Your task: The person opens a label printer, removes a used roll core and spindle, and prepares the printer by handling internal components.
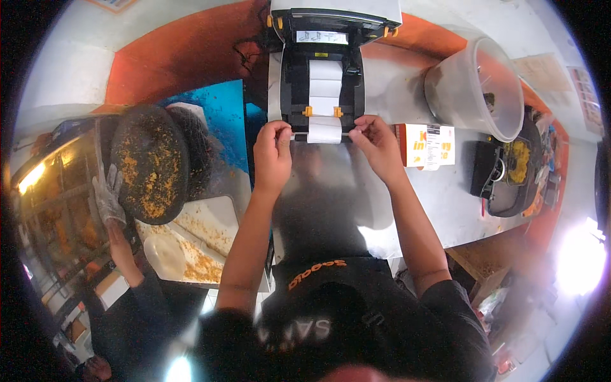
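An open label printer [291, 89] stands at the far middle of the metal counter, its lid [375, 22] raised. From inside it a strip of white labels [324, 104] runs toward me between two yellow guides [338, 112], its end hanging over the front. My left hand [273, 156] pinches the left end of a thin pale rod [300, 135] at the printer's front edge. At the other end, my right hand [377, 145] pinches with thumb and fingers. The label end lies between both hands; whether the rod is loose or part of the printer is unclear.
A white and orange carton [439, 145] and a large clear tub [474, 89] stand right. Beyond them is a black tray with yellow food [519, 159]. At left, a co-worker's gloved hand [108, 191] touches a dark, crumb-covered pan [151, 165] above a crumb-strewn white tray [213, 223].
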{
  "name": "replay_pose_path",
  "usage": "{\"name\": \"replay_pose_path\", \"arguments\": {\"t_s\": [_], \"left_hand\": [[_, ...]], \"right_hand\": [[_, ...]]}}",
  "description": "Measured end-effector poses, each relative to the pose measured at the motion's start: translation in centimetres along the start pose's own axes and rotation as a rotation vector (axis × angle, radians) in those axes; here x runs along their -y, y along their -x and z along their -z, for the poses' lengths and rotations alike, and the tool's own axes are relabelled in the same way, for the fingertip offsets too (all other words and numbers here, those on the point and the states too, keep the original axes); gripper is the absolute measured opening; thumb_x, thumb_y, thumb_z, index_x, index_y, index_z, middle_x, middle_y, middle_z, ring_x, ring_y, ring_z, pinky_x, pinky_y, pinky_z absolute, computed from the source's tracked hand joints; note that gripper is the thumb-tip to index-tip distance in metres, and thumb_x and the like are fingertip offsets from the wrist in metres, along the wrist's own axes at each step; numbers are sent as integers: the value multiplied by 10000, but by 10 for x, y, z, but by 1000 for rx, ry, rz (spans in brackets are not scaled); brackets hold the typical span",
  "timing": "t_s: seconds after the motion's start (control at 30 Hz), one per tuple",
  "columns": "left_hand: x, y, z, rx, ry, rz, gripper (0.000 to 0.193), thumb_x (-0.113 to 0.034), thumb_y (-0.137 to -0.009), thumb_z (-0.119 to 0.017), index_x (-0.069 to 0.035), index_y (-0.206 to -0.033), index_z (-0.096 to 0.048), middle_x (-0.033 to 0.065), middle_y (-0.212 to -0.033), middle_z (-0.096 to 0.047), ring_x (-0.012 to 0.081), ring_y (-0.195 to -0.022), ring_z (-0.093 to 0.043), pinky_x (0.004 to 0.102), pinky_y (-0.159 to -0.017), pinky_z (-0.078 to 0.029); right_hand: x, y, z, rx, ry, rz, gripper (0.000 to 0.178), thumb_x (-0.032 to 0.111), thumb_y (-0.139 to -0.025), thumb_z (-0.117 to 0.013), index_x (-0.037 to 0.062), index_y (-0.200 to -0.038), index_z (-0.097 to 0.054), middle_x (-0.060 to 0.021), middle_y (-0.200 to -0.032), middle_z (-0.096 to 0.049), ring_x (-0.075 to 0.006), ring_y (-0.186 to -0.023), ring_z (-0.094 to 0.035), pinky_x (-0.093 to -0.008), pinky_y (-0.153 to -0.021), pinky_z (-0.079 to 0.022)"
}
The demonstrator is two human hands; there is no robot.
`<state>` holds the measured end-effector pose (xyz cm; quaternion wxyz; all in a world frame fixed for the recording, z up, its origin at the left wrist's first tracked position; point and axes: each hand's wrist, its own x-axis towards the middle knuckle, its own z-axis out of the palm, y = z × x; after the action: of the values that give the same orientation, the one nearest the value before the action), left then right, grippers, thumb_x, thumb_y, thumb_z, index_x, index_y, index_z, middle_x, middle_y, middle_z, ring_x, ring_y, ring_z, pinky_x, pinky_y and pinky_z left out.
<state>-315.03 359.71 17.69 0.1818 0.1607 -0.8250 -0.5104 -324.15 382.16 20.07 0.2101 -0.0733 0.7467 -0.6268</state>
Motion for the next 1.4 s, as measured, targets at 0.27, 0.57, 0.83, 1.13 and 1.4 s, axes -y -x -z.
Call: {"name": "replay_pose_path", "arguments": {"t_s": [0.27, 0.57, 0.83, 1.13, 1.4], "left_hand": [[-19, 5, 8, 37, 273, 358, 152, -152, -991, -642, -9, -1040, -661, 39, -869, -649, 112, -802, -597, 263, -741, -475], [-27, 16, 17, 274, 214, 239, 192, -113, -861, -778, -39, -1024, -707, 49, -1005, -669, 115, -810, -601, 260, -723, -481], [-16, 24, 21, 289, 157, 296, 166, -124, -869, -770, -19, -983, -711, 51, -940, -687, 120, -830, -612, 271, -737, -485], [-31, 26, 20, 294, 115, 389, 245, -245, -926, -730, -5, -973, -720, 48, -798, -697, 97, -719, -569, 265, -679, -461], [-21, 29, 13, 184, 109, 444, 296, -299, -918, -741, -5, -956, -733, 15, -665, -617, 79, -600, -471, 280, -560, -394]], "right_hand": [[1, 17, 3, 106, 8, -157, 256, 50, -874, -771, 27, -1103, -660, 34, -904, -592, -56, -833, -545, -211, -752, -444], [7, 22, 2, 85, -182, -367, 221, 107, -904, -752, 2, -1096, -721, 9, -917, -659, -74, -818, -558, -226, -702, -421], [13, 26, -8, 134, -17, -255, 321, 168, -846, -821, 14, -1118, -749, -33, -1012, -647, -151, -928, -570, -281, -839, -439], [-1, 30, -16, 70, -98, -95, 232, 58, -815, -803, 19, -1040, -762, -56, -1268, -553, -169, -1164, -542, -301, -925, -466], [10, 34, -12, 140, -272, -147, 154, 44, -842, -767, 20, -993, -748, -66, -1417, -486, -183, -1196, -557, -331, -1004, -460]]}}
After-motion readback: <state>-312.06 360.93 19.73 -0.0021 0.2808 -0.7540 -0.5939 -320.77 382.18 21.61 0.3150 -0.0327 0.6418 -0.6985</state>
